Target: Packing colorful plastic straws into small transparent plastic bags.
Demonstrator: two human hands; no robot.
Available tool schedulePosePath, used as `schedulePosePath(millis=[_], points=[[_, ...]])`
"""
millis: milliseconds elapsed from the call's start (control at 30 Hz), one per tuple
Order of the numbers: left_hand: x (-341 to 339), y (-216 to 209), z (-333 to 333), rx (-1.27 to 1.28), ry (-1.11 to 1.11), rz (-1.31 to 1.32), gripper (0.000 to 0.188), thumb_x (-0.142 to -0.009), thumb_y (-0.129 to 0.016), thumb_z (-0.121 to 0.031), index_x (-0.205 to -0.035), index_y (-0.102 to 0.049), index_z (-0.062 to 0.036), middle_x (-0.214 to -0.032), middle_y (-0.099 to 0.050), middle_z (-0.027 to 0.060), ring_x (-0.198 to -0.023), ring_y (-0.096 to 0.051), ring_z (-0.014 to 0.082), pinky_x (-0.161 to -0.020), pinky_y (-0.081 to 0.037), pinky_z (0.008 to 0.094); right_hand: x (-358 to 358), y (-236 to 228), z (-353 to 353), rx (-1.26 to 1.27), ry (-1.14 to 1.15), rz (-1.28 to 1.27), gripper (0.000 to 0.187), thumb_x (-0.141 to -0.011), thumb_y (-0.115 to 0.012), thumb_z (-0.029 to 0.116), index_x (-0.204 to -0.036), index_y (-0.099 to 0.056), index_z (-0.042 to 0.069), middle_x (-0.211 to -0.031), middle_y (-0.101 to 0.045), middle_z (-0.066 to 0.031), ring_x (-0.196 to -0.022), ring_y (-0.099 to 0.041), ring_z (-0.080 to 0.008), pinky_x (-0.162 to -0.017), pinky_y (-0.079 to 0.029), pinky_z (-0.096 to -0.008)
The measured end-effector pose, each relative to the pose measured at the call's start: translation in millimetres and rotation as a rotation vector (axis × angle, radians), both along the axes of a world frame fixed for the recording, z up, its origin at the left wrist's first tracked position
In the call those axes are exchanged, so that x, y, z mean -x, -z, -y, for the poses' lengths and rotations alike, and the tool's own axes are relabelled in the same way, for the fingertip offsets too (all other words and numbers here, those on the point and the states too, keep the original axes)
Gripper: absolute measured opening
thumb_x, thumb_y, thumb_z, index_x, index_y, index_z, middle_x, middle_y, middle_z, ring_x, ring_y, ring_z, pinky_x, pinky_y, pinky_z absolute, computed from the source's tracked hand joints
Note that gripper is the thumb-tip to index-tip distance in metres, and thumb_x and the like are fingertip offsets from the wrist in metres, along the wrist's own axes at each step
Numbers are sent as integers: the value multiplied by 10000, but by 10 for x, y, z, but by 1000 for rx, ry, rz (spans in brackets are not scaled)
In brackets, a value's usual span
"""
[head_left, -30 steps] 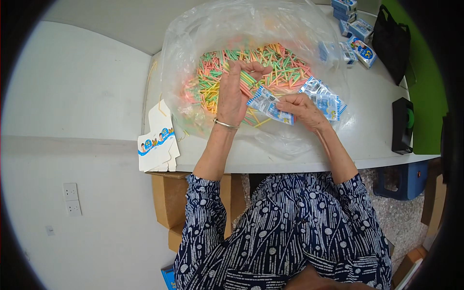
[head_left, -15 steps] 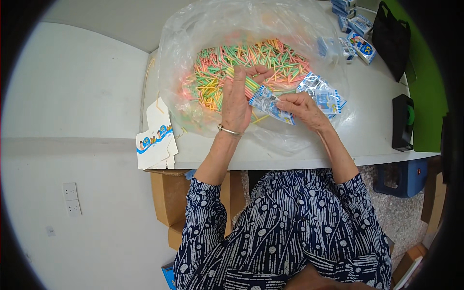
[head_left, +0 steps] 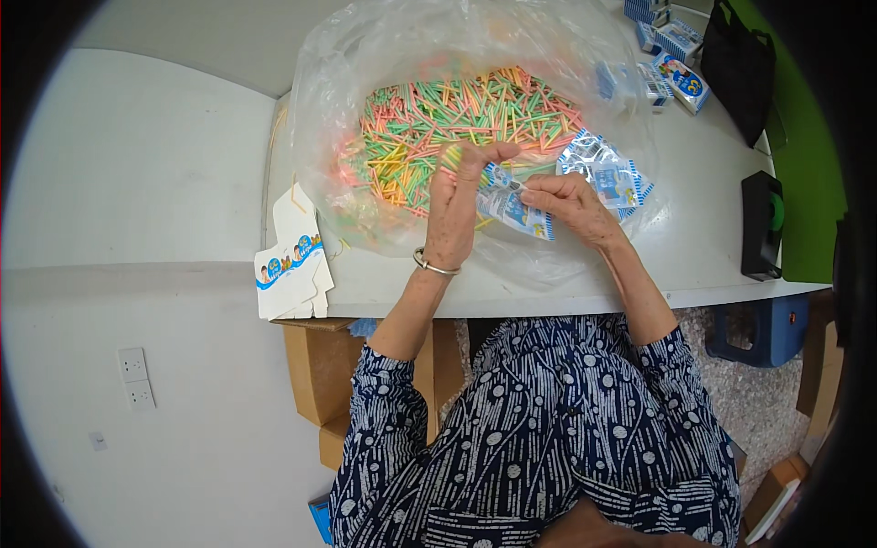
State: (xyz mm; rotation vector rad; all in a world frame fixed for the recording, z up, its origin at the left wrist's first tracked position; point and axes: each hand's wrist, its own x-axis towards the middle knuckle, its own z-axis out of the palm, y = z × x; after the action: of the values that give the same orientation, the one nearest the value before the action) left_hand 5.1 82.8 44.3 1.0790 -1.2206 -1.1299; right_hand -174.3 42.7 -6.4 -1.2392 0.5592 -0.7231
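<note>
My left hand point(head_left: 450, 210), with a bangle at its wrist, is closed round a small bundle of thin pastel sticks point(head_left: 452, 157), whose yellow and green ends show by the thumb. The fingers of my right hand point(head_left: 574, 205) pinch the side of a small clear-and-blue plastic packet point(head_left: 523, 215). The packet's upper end meets my left hand; whether stick ends are inside it is hidden. Behind my hands, a large clear plastic bag point(head_left: 320, 119) lies wide open, with a heap of loose pink, green and yellow sticks point(head_left: 475, 105) in it.
More blue-and-clear packets point(head_left: 607, 173) lie right of my right hand. Printed white cards point(head_left: 297, 265) rest at the table's left edge. Small blue-and-white boxes point(head_left: 681, 82), a black bag point(head_left: 738, 78) and a black tape dispenser point(head_left: 760, 228) stand at the right.
My left hand has turned and closed further over the sticks, so less of the bundle shows. The packet's upper end is now partly behind its fingers. My right hand has hardly moved.
</note>
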Motion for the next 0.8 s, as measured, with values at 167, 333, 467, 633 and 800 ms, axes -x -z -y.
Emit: schedulePosePath(millis=[167,333,467,633,800], points=[[-20,-104,-26,7,89,80,448,-1004,-401,-385,-1119,-551,22,-1102,-625,118,-1056,-549,163,-919,-421,292,-19,51,-21,-1,57,22,238,-888,-634,165,-1009,-684,-34,-868,-640,-1,-826,-553,-61,-765,-431,-209],[-74,-85,103,61,-8,22,451,-995,-428,-387,-1173,-537,12,-1106,-609,87,-1026,-539,152,-914,-415,291,-78,115,44,30,156,6,247,-891,-633,190,-1035,-687,-3,-837,-625,21,-745,-523,-24,-618,-423,-186],[-150,-74,152,92,-16,377,337,-952,-532,-250,-1190,-552,-12,-1050,-613,64,-946,-561,122,-813,-453,262,-138,98,89,-35,213,-47,280,-886,-641,233,-1074,-686,31,-803,-620,42,-644,-475,2,-462,-349,-176],[-151,-19,210,99,38,425,304,-878,-603,-77,-1173,-573,-17,-1010,-618,62,-874,-576,92,-723,-472,224,-147,84,78,25,240,18,323,-871,-655,261,-1109,-678,45,-791,-624,50,-595,-452,7,-444,-325,-177],[-88,-65,168,83,51,258,338,-848,-629,0,-1177,-550,-4,-1086,-594,52,-989,-580,107,-836,-489,248,-76,-128,79,13,17,-137,256,-841,-685,257,-1005,-717,63,-735,-628,58,-604,-471,0,-502,-342,-175]])
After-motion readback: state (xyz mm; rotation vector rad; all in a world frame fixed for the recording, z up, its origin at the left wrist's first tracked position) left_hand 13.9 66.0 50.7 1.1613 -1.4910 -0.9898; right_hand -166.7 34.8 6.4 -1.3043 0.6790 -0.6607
